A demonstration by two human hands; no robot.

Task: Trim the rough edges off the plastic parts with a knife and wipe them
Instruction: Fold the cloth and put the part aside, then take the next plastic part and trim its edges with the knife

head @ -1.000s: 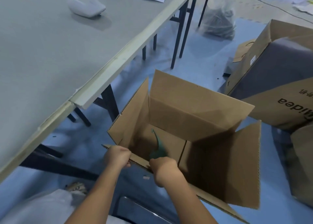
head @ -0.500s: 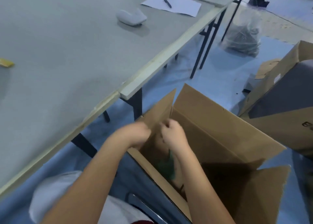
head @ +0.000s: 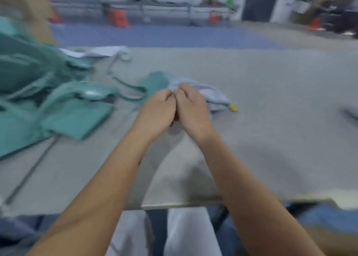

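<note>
Seemingly between parts: left hand (head: 157, 110) and right hand (head: 190, 105) curled together knuckle to knuckle, contents hidden, just before pale blue wiping cloth (head: 212, 95); teal moulded plastic parts (head: 64, 102) heaped left of cloth on grey table (head: 271, 120).

A wide grey bench (head: 271, 139) is seen under everything. Beyond its far edge a blue floor mat (head: 164, 36) is laid, with blurred orange objects (head: 118, 19) and a dark doorway (head: 257, 3) visible at the back wall.
</note>
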